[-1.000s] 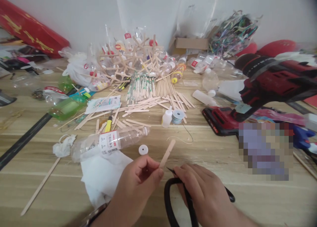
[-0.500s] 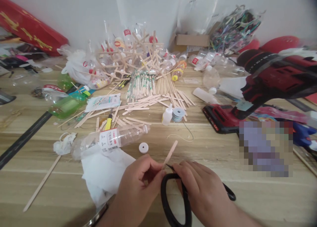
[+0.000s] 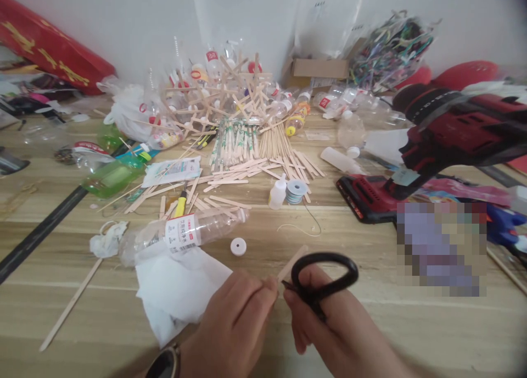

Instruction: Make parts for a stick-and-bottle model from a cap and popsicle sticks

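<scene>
Holds a flat wooden stick (image 3: 293,261) in the left hand (image 3: 242,312), fingers curled closed on its near end. Points the stick's bare end up and to the right, past the left fingertips and partly behind the loop of the black scissors (image 3: 313,299). Grips the scissors in the right hand (image 3: 325,328), near the stick, with the dark tip just beside the wood. Cannot tell from here whether tip and wood touch.

Keeps both hands low over the counter (image 3: 453,334), close together, back of the left hand facing up, both arms reaching in from the bottom. Wears a round dark watch (image 3: 164,361) on the left wrist.

Has smooth, pale wood in the stick, a hard, rounded loop on the scissors, soft, wrinkly white paper (image 3: 177,290) by the left hand, and a round white cap (image 3: 237,246) with a tiny hole farther off.
</scene>
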Available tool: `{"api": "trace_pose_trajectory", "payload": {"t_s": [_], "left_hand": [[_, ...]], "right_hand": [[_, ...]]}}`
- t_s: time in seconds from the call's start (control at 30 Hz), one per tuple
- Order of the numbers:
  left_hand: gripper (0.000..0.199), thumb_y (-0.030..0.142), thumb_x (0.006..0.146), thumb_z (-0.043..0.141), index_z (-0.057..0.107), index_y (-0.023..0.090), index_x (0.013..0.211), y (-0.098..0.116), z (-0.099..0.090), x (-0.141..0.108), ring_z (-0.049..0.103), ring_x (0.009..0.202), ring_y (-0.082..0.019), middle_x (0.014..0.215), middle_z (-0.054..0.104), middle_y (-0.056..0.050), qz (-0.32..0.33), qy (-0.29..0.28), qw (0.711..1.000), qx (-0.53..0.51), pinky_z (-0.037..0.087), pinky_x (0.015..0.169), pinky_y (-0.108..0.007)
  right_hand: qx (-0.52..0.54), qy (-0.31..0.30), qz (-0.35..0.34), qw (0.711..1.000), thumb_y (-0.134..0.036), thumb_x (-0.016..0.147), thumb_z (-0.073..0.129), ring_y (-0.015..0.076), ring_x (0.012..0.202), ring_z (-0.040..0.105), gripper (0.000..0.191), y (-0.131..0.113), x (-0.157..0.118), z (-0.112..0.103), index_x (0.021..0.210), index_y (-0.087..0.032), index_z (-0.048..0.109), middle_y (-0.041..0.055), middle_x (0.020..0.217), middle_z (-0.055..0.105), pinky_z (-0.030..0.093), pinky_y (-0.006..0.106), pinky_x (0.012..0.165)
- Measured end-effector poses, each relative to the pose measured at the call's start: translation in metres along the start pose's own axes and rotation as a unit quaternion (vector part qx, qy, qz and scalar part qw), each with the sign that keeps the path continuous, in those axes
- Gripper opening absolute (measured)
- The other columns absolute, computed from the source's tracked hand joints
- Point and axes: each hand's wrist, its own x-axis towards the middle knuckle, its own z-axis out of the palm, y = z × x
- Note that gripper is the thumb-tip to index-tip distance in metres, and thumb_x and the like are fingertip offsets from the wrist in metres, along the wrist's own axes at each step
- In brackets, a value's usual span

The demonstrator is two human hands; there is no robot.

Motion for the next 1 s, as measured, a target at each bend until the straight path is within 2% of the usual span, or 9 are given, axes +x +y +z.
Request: {"api": "trace_pose_trajectory", "payload": {"t_s": [0.1,0.2,0.3,0.4,0.6,0.7,0.8,0.9,1.0], "left_hand": [[0.021,0.006,0.095,0.044,0.058,0.013,0.108,0.0,0.0,0.0,0.06,0.067,-0.017,0.075,0.064,-0.005,0.007,0.01,1.0,-0.001,0.05,0.063,-0.026],[0.016,0.01,0.096,0.046,0.06,0.018,0.101,0.002,-0.002,0.0,0.061,0.067,-0.016,0.075,0.063,-0.003,-0.035,0.004,0.998,-0.056,0.051,0.063,-0.024],[0.013,0.014,0.095,0.051,0.061,0.02,0.091,0.005,-0.005,0.001,0.061,0.067,-0.014,0.075,0.062,-0.001,-0.104,-0.033,0.987,-0.116,0.051,0.061,-0.02],[0.016,0.014,0.094,0.05,0.06,0.02,0.083,0.005,-0.006,0.002,0.06,0.062,-0.013,0.07,0.06,0.0,-0.12,-0.041,0.986,-0.11,0.05,0.057,-0.021],[0.018,0.01,0.097,0.043,0.059,0.017,0.102,0.001,-0.001,-0.001,0.06,0.066,-0.016,0.074,0.062,-0.003,-0.017,-0.005,1.0,-0.001,0.049,0.061,-0.026],[0.02,0.007,0.095,0.044,0.058,0.016,0.106,0.0,0.001,-0.002,0.057,0.065,-0.017,0.073,0.06,-0.003,0.0,0.014,0.998,0.058,0.047,0.061,-0.027],[0.028,0.009,0.095,0.045,0.058,0.016,0.119,-0.003,0.0,0.003,0.057,0.065,-0.018,0.073,0.058,-0.002,-0.038,0.013,0.997,0.065,0.046,0.061,-0.028],[0.027,0.017,0.096,0.045,0.063,0.021,0.117,-0.008,-0.005,0.013,0.058,0.067,-0.017,0.076,0.058,-0.001,-0.169,-0.01,0.985,-0.037,0.046,0.061,-0.026],[0.017,0.03,0.093,0.053,0.068,0.021,0.097,-0.012,-0.01,0.023,0.058,0.066,-0.015,0.076,0.061,0.0,-0.308,-0.059,0.926,-0.21,0.046,0.057,-0.022]], "right_hand": [[0.087,-0.027,0.031,0.995,-0.025,0.101,0.035,0.0092,0.041,0.055,0.016,-0.001,-0.001,0.003,0.086,-0.024,0.043,-0.0102,0.052,0.045,0.045,0.016,0.039],[-0.09,0.047,-0.094,0.99,-0.019,0.099,0.036,0.011,0.044,0.059,0.016,0.002,-0.001,0.001,0.087,-0.023,0.046,-0.0062,0.056,0.056,0.046,0.018,0.041],[-0.35,0.127,-0.28,0.885,-0.01,0.097,0.032,0.017,0.049,0.063,0.021,0.004,0.002,-0.005,0.095,-0.018,0.051,0.0024,0.064,0.067,0.048,0.026,0.044],[-0.448,0.145,-0.324,0.821,-0.005,0.095,0.028,0.0204,0.051,0.065,0.026,0.004,0.005,-0.009,0.099,-0.014,0.053,0.0058,0.065,0.069,0.05,0.03,0.046],[-0.14,0.048,-0.087,0.985,-0.013,0.095,0.04,0.0118,0.048,0.061,0.016,0.004,-0.001,0.004,0.085,-0.023,0.046,-0.0041,0.059,0.061,0.048,0.019,0.045],[0.027,0.006,-0.001,1.0,-0.018,0.1,0.036,0.0096,0.045,0.061,0.017,0.003,-0.003,0.009,0.085,-0.024,0.042,-0.0079,0.054,0.055,0.047,0.016,0.044],[-0.06,0.033,-0.058,0.996,-0.014,0.099,0.037,0.0104,0.046,0.063,0.017,0.0,-0.003,0.006,0.087,-0.023,0.044,-0.0061,0.055,0.059,0.048,0.017,0.044],[-0.309,0.089,-0.244,0.915,-0.008,0.097,0.036,0.0162,0.054,0.066,0.022,-0.004,-0.003,-0.003,0.094,-0.017,0.055,0.0019,0.065,0.068,0.052,0.025,0.05],[-0.414,0.11,-0.331,0.841,-0.006,0.098,0.028,0.0178,0.054,0.065,0.032,-0.007,-0.002,-0.012,0.094,-0.012,0.06,0.0048,0.064,0.069,0.052,0.029,0.05]]}}
